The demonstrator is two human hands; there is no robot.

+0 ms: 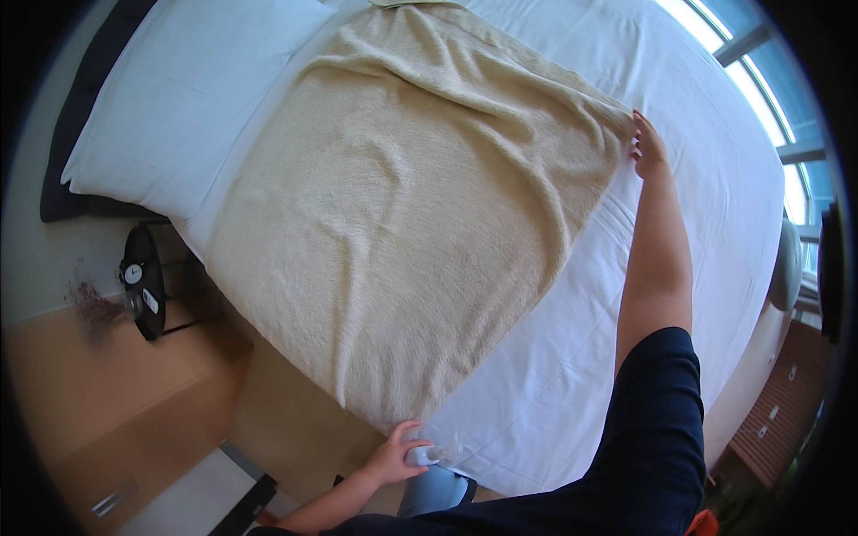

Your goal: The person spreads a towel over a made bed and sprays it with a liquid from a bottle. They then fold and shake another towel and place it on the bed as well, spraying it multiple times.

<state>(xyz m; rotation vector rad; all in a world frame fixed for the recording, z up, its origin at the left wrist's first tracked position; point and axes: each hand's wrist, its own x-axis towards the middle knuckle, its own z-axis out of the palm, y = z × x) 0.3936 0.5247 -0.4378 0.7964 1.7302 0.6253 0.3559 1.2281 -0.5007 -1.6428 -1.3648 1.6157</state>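
Daylight's pouring in from the window point(758, 100) at upper R, blowing out to near-white. Folds in the beige blanket point(402, 196) are casting soft shadows; the white sheet point(536, 393) is showing a bluish tint. Lower L's sitting dimmer. Fisheye's bending straight edges (window frame point(744, 45) esp.), black vignette's eating the corners, & dried sprigs point(95, 308), far L, are looking blurry.

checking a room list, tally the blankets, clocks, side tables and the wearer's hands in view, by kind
Blanket, beige: 1
Clock, round with a white face: 1
Side table, black: 1
Hands, left hand and right hand: 2
Total: 5
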